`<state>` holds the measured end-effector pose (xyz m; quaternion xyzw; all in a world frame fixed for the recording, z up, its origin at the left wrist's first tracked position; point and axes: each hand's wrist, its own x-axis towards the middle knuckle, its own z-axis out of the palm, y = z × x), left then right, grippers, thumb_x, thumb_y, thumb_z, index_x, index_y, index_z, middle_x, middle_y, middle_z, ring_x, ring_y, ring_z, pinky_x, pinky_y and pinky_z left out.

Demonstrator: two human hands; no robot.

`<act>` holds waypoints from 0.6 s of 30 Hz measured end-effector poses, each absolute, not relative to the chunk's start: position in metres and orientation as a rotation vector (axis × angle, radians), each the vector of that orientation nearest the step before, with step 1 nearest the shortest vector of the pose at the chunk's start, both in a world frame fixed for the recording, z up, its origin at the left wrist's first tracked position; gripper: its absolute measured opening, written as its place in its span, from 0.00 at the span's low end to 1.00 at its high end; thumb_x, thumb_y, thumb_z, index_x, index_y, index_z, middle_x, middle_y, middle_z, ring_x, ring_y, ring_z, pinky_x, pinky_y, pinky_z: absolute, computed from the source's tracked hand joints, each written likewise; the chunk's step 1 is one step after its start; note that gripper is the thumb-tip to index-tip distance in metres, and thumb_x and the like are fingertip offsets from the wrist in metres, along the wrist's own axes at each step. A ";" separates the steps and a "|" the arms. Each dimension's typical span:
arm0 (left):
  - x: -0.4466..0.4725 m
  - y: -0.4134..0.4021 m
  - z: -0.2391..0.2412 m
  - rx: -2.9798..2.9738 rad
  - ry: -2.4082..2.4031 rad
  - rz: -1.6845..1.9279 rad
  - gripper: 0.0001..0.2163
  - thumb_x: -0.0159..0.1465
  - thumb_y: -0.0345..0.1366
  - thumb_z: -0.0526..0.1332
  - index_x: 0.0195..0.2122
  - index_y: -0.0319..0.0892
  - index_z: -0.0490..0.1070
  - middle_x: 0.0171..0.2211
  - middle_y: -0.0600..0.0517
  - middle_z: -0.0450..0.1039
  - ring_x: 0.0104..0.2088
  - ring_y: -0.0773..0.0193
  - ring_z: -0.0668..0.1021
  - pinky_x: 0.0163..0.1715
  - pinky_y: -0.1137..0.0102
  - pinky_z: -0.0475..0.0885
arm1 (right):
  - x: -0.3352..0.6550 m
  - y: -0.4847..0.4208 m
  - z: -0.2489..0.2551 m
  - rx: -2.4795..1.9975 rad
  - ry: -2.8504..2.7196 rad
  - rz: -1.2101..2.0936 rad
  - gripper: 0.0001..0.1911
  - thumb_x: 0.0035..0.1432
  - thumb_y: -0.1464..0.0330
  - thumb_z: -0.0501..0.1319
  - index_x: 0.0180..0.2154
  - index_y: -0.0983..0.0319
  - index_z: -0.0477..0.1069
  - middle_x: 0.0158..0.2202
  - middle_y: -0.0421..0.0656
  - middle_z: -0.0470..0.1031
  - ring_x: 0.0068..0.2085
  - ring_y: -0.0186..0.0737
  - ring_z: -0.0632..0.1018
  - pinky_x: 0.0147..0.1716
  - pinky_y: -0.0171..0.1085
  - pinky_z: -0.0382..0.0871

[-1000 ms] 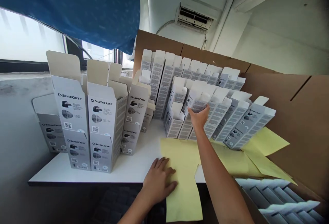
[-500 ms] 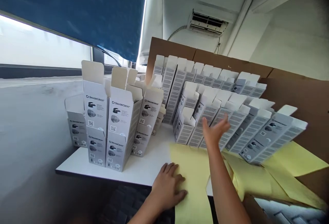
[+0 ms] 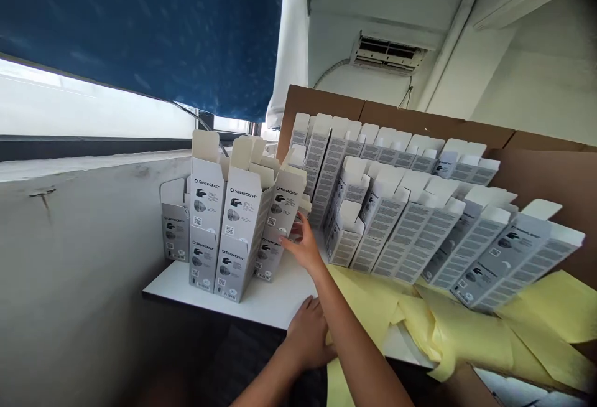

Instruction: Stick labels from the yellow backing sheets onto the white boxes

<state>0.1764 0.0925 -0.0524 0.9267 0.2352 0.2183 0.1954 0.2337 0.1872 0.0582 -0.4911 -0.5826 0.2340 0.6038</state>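
Observation:
My right hand (image 3: 305, 245) is at the right side of a grey-and-white SilverCrest carton (image 3: 285, 198) in the left group. Its thumb lies before the carton's front and its fingers are apart near the side edge; whether they press on it I cannot tell. My left hand (image 3: 308, 335) rests flat at the table's front edge, by the yellow paper (image 3: 359, 298), its fingertips partly hidden behind my right forearm. More SilverCrest cartons (image 3: 242, 208) stand stacked two high with raised top flaps.
Rows of open-topped cartons (image 3: 415, 233) fill the right side of the white table (image 3: 265, 300). Behind them stands a brown cardboard sheet (image 3: 321, 101). Crumpled yellow paper (image 3: 480, 332) lies along the front right. A wall (image 3: 107, 226) borders the left.
My right hand has swung left from the right-hand rows to the left group of cartons. My left hand stays at the table edge. The view has shifted left.

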 end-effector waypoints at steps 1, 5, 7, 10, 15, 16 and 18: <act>0.176 0.093 -0.052 2.610 0.664 0.607 0.27 0.60 0.44 0.64 0.61 0.47 0.69 0.60 0.45 0.72 0.64 0.46 0.69 0.68 0.49 0.55 | 0.234 0.189 0.060 -1.136 -1.350 0.544 0.46 0.40 0.60 0.73 0.61 0.57 0.62 0.46 0.45 0.76 0.48 0.49 0.77 0.47 0.47 0.70; 0.176 0.091 -0.050 2.632 0.690 0.622 0.24 0.60 0.45 0.64 0.56 0.45 0.72 0.59 0.45 0.73 0.62 0.47 0.70 0.66 0.52 0.59 | 0.234 0.189 0.066 -1.160 -1.344 0.535 0.41 0.35 0.61 0.75 0.54 0.59 0.67 0.39 0.40 0.74 0.41 0.45 0.77 0.43 0.44 0.70; 0.175 0.090 -0.048 2.637 0.687 0.630 0.22 0.60 0.45 0.64 0.55 0.44 0.73 0.59 0.44 0.73 0.62 0.47 0.70 0.66 0.52 0.60 | 0.234 0.186 0.068 -1.176 -1.332 0.521 0.39 0.34 0.61 0.76 0.51 0.58 0.68 0.39 0.39 0.74 0.40 0.44 0.76 0.43 0.43 0.70; 0.175 0.089 -0.047 2.642 0.689 0.642 0.22 0.60 0.45 0.64 0.55 0.44 0.73 0.59 0.44 0.73 0.62 0.47 0.70 0.66 0.52 0.60 | 0.235 0.183 0.073 -1.185 -1.300 0.511 0.35 0.38 0.57 0.75 0.49 0.55 0.68 0.38 0.39 0.75 0.40 0.44 0.76 0.44 0.44 0.70; 0.176 0.089 -0.049 2.654 0.692 0.643 0.21 0.61 0.46 0.63 0.54 0.45 0.75 0.58 0.45 0.74 0.63 0.47 0.70 0.67 0.51 0.59 | 0.231 0.187 0.087 -1.105 -1.258 0.531 0.30 0.40 0.58 0.74 0.46 0.56 0.70 0.39 0.40 0.78 0.42 0.45 0.78 0.46 0.43 0.71; 0.176 0.089 -0.049 2.658 0.691 0.642 0.20 0.61 0.46 0.63 0.53 0.45 0.75 0.58 0.45 0.74 0.62 0.47 0.70 0.66 0.51 0.59 | 0.229 0.189 0.090 -1.077 -1.249 0.537 0.30 0.40 0.58 0.73 0.46 0.57 0.70 0.40 0.40 0.78 0.42 0.45 0.78 0.46 0.43 0.71; 0.177 0.089 -0.050 2.665 0.694 0.640 0.20 0.61 0.44 0.63 0.53 0.45 0.75 0.57 0.45 0.75 0.61 0.47 0.71 0.66 0.51 0.59 | 0.225 0.192 0.094 -1.011 -1.229 0.540 0.29 0.41 0.58 0.72 0.46 0.57 0.69 0.42 0.41 0.79 0.43 0.44 0.79 0.47 0.44 0.72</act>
